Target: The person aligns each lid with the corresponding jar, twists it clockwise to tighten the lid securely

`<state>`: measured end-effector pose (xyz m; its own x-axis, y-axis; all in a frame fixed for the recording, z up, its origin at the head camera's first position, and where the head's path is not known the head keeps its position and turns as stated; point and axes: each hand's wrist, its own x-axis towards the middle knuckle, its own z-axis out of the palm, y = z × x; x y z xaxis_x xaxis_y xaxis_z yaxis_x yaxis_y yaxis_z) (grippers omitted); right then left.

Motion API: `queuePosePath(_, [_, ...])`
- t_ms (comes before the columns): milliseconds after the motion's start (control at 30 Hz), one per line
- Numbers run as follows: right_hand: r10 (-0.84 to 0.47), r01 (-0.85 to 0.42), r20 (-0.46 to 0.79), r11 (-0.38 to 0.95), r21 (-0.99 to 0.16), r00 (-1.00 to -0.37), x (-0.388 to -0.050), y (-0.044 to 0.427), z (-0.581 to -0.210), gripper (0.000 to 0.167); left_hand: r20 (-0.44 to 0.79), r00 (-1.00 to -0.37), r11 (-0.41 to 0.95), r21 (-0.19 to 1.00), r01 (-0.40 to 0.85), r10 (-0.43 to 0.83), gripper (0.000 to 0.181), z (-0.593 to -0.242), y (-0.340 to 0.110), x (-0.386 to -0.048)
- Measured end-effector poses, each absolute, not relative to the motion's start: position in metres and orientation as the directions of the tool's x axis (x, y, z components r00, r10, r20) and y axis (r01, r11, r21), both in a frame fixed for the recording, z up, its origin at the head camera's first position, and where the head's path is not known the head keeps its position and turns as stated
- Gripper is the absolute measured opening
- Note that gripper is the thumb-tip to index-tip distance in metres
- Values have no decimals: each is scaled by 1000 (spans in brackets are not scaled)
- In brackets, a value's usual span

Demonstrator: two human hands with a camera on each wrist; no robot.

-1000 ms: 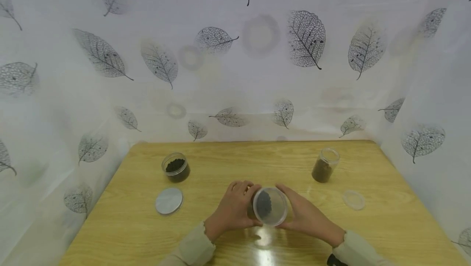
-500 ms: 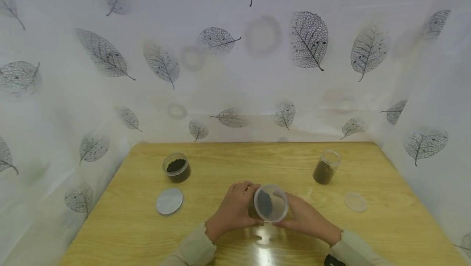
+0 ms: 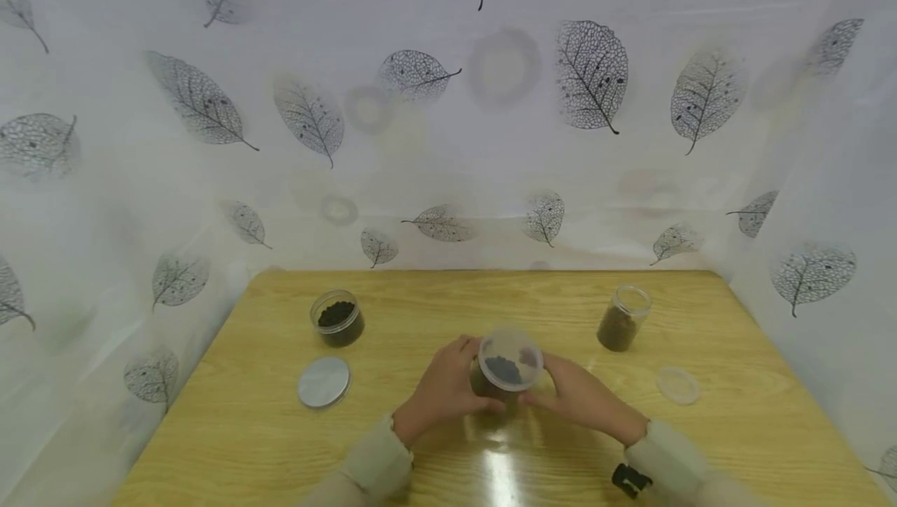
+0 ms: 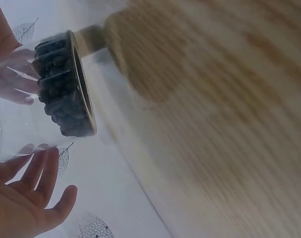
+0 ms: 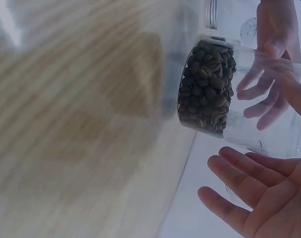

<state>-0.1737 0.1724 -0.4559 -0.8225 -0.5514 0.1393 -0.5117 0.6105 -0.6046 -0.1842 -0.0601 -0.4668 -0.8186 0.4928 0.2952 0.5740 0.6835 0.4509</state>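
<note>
A clear jar of dark coffee beans [image 5: 207, 89] is held between both hands, raised above the table and slightly tilted. Its round top [image 3: 511, 359] looks whitish and see-through in the head view; the beans fill only the lower part. My left hand [image 3: 444, 390] grips the jar's left side, thumb toward me. On the other side, my right hand [image 3: 589, 398] holds it with fingers and thumb around the wall. Through the clear wall in the right wrist view, fingers of the left hand [image 5: 281, 37] show. The left wrist view catches the left hand's fingers [image 4: 43, 168] at the jar.
At the back left stands an open low jar [image 3: 338, 320] of dark granules, with a silver lid [image 3: 324, 382] in front. Back right, an open taller jar [image 3: 624, 318] holds brown contents; a clear lid [image 3: 677, 385] lies near it. A leaf-patterned curtain [image 3: 434, 141] surrounds the wooden table [image 3: 231, 445].
Held in both hands, the jar has tipped back toward upright and shifted slightly away from me. Its top faced me more earlier. The other jars and lids have stayed put.
</note>
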Motion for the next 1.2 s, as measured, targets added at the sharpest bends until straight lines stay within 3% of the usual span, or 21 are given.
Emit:
queuePosePath(400, [-600,-544,130,585,-601,-789,-219,170,-445,68,204,-892,628,647,431,403,87,-463,-57,-223])
queuePosePath(833, [-631,-486,65,522,-701,-773,-273,169,-436,73,222,-903,602,683,413,368,86,-463,-51,-273])
queuePosePath(1200, [-619,-446,38,521,-728,-785,-295,170,-444,74,208,-920,539,758,366,332,88,-471,-45,-293])
